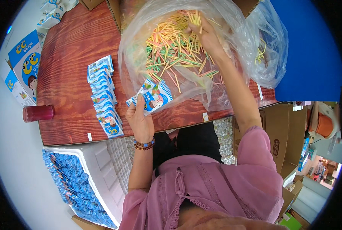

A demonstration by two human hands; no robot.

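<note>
Between the closed fingers of my left hand is a blue and white printed packet, held over the near edge of a clear plastic bag. Many thin yellow, pink and green sticks lie heaped inside this opened bag. My right hand reaches over the far side of the heap, its fingers closed on a small bunch of yellowish sticks. To the left of my left hand, an overlapping row of similar packets lies on the table.
The red-brown wooden table carries all this. A dark red cup stands at its left edge. Below left, a white foam box holds many blue packets. Printed cartons stand at far left; a cardboard box is at right.
</note>
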